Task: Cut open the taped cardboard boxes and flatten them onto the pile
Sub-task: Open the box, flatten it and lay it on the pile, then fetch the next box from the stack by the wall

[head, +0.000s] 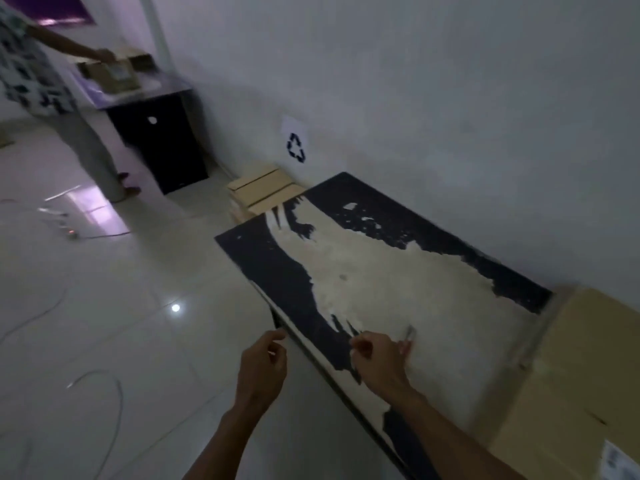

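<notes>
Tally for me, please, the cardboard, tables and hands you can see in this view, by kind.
Cardboard box on the worn table: 1
Pile of flattened cardboard on the floor: 1
Tables: 2, the worn table and the far table
Wearer's hands: 2, left hand, right hand, whose grip is on a small tool
Total: 6

The long tabletop (346, 271) is black around its edges, with a broad, ragged cream patch down its middle where the dark coating is peeled, and a few small pale flecks in the black. The large cardboard box (575, 368) at its far end is plain tan with a white printed label (620, 460). The flattened cardboard pile (261, 190) is pale beige. A white paper sign (295, 142) carries a black recycling symbol. The wall (415, 81) is greyish white, the glossy floor tiles (138, 271) off-white. The second person's shirt (24, 71) is white with dark blotches. The small cabinet (162, 147) is black.
</notes>
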